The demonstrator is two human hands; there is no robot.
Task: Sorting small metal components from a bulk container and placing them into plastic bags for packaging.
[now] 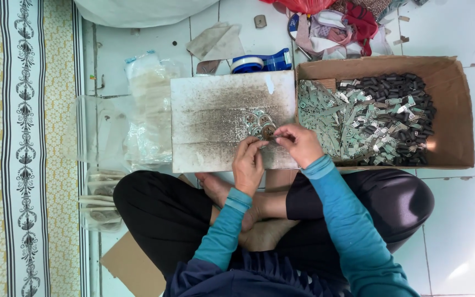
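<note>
our crossed legs (193, 214) sit under a worn board (215, 121). both left hand (248, 165) and right hand (302, 144) pinch small metal parts (260, 125) at its edge; we judge one could slip off between our knees.

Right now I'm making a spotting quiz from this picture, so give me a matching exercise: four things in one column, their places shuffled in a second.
Things:
1. tape dispenser
2. cardboard box
3. clear plastic bags
4. small metal parts

Places:
A. on the worn board, at the fingertips of the left hand and right hand
B. left of the board
C. right of the board
D. on the floor beyond the board

Pairs: 1-D, 2-C, 3-B, 4-A
</note>
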